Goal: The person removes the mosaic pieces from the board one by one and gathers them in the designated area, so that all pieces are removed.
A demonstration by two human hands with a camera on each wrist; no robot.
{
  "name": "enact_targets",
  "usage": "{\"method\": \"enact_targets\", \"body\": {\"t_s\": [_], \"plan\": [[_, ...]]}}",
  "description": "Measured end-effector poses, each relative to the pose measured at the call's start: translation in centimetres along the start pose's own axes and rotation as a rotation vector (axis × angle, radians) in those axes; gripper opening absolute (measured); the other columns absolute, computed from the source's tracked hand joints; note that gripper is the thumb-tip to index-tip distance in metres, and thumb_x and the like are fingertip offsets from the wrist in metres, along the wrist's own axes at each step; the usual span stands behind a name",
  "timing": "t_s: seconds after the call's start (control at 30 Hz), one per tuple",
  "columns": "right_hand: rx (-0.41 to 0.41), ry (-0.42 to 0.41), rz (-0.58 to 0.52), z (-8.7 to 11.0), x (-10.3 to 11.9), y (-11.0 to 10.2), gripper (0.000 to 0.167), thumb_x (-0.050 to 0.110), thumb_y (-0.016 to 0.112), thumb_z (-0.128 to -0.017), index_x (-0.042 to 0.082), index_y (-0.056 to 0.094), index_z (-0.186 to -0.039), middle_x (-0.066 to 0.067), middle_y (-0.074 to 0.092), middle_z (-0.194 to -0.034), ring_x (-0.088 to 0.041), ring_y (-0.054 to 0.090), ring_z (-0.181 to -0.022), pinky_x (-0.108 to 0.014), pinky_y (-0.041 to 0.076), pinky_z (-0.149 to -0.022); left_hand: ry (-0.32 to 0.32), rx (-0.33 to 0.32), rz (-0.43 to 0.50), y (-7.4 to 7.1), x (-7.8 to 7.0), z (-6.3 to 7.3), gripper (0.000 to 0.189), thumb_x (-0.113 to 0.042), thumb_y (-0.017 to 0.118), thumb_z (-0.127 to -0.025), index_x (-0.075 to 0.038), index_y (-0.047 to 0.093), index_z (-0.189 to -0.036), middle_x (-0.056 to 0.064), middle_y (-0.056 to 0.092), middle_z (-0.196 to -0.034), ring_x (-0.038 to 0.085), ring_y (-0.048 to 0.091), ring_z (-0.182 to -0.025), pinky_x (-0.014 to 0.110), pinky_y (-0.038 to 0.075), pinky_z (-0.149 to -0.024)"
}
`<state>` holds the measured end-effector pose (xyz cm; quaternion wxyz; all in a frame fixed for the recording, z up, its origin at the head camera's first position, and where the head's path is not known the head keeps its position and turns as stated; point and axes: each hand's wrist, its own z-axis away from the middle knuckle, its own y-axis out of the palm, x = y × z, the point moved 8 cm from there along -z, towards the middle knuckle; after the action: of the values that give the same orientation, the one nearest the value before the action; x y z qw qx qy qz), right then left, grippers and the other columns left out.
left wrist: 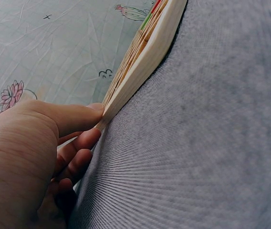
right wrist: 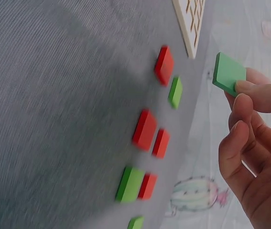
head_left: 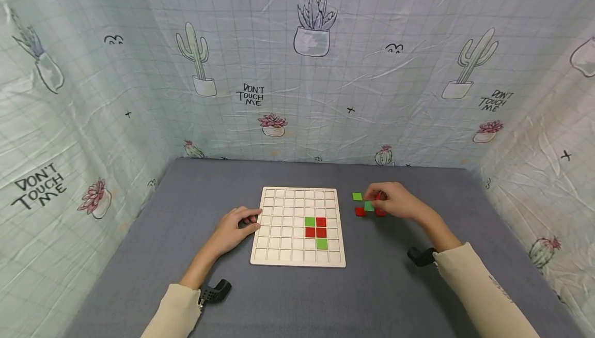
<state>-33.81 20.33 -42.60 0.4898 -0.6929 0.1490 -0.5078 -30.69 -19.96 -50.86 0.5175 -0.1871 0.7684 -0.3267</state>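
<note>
Pinching green tile (right wrist: 229, 71) near 1 corner w/ R hand (head_left: 395, 201), prob. leaving most uncovered; L hand (head_left: 232, 230) touches edge of board (head_left: 287, 222), prob. steadying it.

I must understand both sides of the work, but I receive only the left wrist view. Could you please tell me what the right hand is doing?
Observer: The right hand pinches a green tile.
Operator: Thank you. And which pieces are lying on the board, in total?
Observer: Three red tiles and two green ones.
Operator: Is something also lying on the table, to the right of the board?
Observer: Yes, several loose tiles, some red and some green.
</note>
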Motion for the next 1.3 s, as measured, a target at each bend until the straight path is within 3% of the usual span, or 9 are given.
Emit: {"method": "enact_targets", "body": {"t_s": [0.17,0.3,0.57,1.0,1.3], "plan": [[-0.01,0.039,-0.02,1.4,-1.6,-0.9,0.018,-0.001,0.066,-0.096,0.005,0.072,-0.111,-0.01,0.073,-0.102,-0.025,0.065,-0.069,-0.029,0.05,-0.062,-0.004,0.004,0.009,0.1,0.1,0.0,0.038,-0.028,0.076,-0.095,-0.015,0.073,-0.131,-0.01,0.066,-0.098,0.007,0.055,-0.091,0.03,0.046,-0.084],[-0.023,0.068,-0.015,2.4,-2.5,-1.6,0.016,-0.001,0.066,-0.096,0.004,0.072,-0.111,-0.01,0.072,-0.102,-0.021,0.065,-0.072,-0.029,0.05,-0.063,-0.013,0.006,0.014,0.1,0.2,0.0,0.039,-0.028,0.076,-0.095,-0.016,0.072,-0.132,-0.011,0.066,-0.098,0.007,0.056,-0.091,0.03,0.046,-0.084],[-0.033,0.128,-0.017,4.1,-4.7,-2.8,0.018,-0.001,0.061,-0.098,0.002,0.071,-0.113,-0.012,0.071,-0.103,-0.028,0.067,-0.077,-0.03,0.052,-0.066,-0.025,0.008,0.024,0.1,0.3,0.1,0.039,-0.028,0.076,-0.095,-0.017,0.072,-0.132,-0.011,0.065,-0.098,0.007,0.057,-0.091,0.03,0.047,-0.085],[-0.039,0.181,-0.015,5.7,-7.8,-3.8,0.021,-0.005,0.056,-0.097,0.0,0.07,-0.11,-0.013,0.07,-0.095,-0.014,0.06,-0.07,-0.031,0.049,-0.062,-0.018,0.008,0.03,0.2,0.3,0.0,0.039,-0.027,0.076,-0.095,-0.017,0.072,-0.133,-0.01,0.065,-0.098,0.007,0.056,-0.091,0.03,0.046,-0.084],[-0.048,0.185,0.005,6.0,-9.2,-3.4,0.019,-0.005,0.06,-0.094,0.002,0.073,-0.106,-0.013,0.072,-0.094,-0.009,0.058,-0.067,-0.03,0.047,-0.06,-0.009,0.007,0.02,0.2,0.3,0.0,0.039,-0.028,0.076,-0.096,-0.016,0.072,-0.132,-0.011,0.065,-0.098,0.007,0.056,-0.091,0.03,0.046,-0.084]]}}
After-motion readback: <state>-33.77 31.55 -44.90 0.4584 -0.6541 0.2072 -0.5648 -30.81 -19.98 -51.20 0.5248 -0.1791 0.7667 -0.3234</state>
